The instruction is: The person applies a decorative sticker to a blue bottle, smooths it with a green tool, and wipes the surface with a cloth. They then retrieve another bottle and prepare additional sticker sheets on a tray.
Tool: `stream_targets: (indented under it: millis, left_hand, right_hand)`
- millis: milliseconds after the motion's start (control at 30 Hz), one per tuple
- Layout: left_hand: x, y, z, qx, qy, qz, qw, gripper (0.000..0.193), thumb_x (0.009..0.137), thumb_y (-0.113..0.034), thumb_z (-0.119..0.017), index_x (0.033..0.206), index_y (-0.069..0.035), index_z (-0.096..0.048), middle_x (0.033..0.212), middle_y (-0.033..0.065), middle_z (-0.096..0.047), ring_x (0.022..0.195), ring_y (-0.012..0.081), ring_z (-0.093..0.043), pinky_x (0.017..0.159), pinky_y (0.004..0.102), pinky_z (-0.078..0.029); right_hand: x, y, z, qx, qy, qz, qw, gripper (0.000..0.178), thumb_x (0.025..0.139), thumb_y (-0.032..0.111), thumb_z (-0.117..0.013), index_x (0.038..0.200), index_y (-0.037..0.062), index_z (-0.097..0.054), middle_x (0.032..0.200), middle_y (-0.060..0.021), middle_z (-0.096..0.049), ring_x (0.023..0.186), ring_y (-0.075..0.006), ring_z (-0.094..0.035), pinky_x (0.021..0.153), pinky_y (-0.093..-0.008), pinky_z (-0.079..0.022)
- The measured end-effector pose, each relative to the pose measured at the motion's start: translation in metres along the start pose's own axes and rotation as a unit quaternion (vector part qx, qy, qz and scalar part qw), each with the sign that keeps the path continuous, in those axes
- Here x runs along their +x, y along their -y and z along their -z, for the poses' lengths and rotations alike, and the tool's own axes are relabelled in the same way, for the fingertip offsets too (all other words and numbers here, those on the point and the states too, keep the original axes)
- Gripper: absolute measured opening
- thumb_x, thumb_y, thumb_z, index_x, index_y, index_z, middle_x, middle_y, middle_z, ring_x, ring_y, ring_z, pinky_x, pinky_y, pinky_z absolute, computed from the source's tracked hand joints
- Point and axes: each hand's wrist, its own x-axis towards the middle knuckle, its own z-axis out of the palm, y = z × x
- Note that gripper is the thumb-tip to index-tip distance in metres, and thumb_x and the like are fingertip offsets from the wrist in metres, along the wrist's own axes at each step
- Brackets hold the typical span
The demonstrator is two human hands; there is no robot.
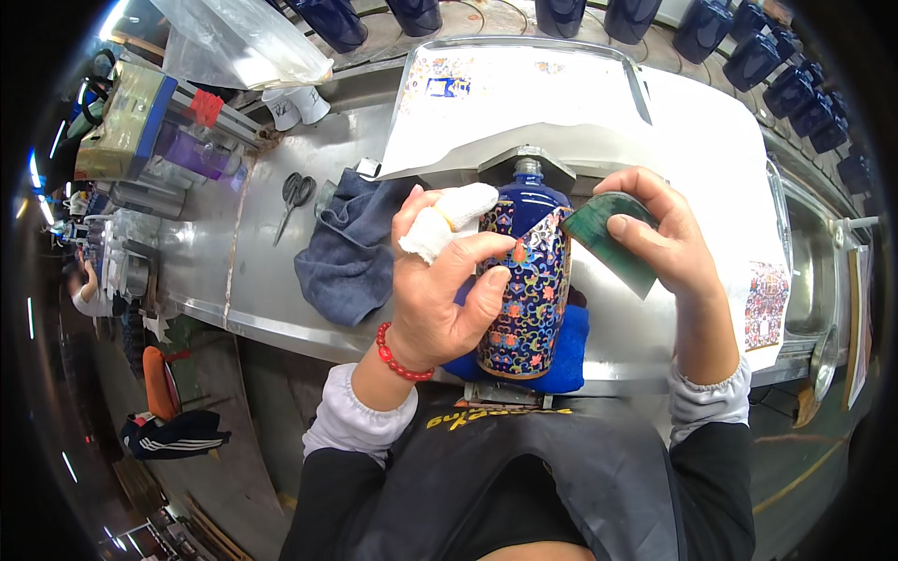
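Observation:
A dark blue bottle with a colourful floral decal lies neck away from me on a blue cloth. A bare blue triangle shows near its shoulder, beside a pale decal edge. My left hand, with white fabric around some fingers, is at the bottle's left side. Its index finger and thumb touch the decal, a gap between them. Held in my right hand is a flat green scraper, close to the bottle's upper right side. The left hand's wrapped fingertips are hidden.
Black scissors and a grey-blue cloth lie left on the metal bench. Behind the bottle sits a tray with white sheets and decals. Dark blue vessels line the back and right. A metal basin is at far right.

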Motion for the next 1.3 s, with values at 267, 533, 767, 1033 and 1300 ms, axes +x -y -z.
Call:
stream_targets:
  millis: [267,533,767,1033,1300]
  left_hand:
    - [0.003,0.007,-0.005,-0.041,-0.011,0.026,0.999,0.023,0.087,-0.017,-0.067,0.105,-0.003,-0.071,0.124,0.0214,-0.064,0.118,0.0370,-0.051,0.106,0.0487,-0.036]
    - [0.002,0.007,-0.010,-0.122,-0.006,0.108,0.987,0.023,0.088,-0.015,-0.067,0.106,-0.002,-0.070,0.126,0.0205,-0.064,0.120,0.0354,-0.052,0.105,0.0444,-0.039]
    - [0.001,0.005,-0.014,-0.153,0.004,0.165,0.974,0.023,0.087,-0.014,-0.068,0.107,-0.002,-0.070,0.128,0.0185,-0.063,0.123,0.0333,-0.051,0.106,0.0432,-0.039]
    - [0.009,-0.002,-0.013,-0.071,0.002,0.091,0.993,0.035,0.079,-0.024,-0.075,0.108,-0.004,-0.066,0.120,0.0185,-0.063,0.118,0.0377,-0.050,0.109,0.0491,-0.034]
    - [0.026,-0.018,-0.029,0.118,0.019,0.047,0.992,0.033,0.074,-0.025,-0.077,0.094,-0.006,-0.060,0.108,0.0197,-0.056,0.121,0.0430,-0.044,0.112,0.0611,-0.022]
  right_hand:
    - [0.009,-0.014,-0.003,0.128,-0.017,-0.013,0.992,0.030,0.090,0.017,-0.067,0.116,0.0020,-0.063,0.102,-0.0039,-0.066,0.091,-0.0097,-0.061,0.083,-0.0255,-0.051]
    - [0.016,-0.015,-0.003,0.085,0.022,0.011,0.996,0.034,0.090,0.021,-0.069,0.117,0.0022,-0.064,0.103,-0.0031,-0.066,0.095,-0.0100,-0.061,0.086,-0.0267,-0.051]
    - [0.021,-0.009,-0.004,0.073,0.039,0.019,0.996,0.035,0.089,0.024,-0.070,0.117,0.0024,-0.064,0.102,-0.0035,-0.067,0.093,-0.0101,-0.061,0.083,-0.0263,-0.051]
    - [0.021,-0.006,-0.003,0.056,0.034,0.026,0.998,0.037,0.088,0.026,-0.070,0.116,0.0022,-0.064,0.101,-0.0039,-0.067,0.093,-0.0099,-0.061,0.082,-0.0257,-0.051]
    - [0.018,-0.006,-0.002,0.045,0.020,0.039,0.998,0.035,0.089,0.024,-0.069,0.115,0.0018,-0.064,0.103,-0.0032,-0.066,0.094,-0.0098,-0.060,0.085,-0.0254,-0.049]
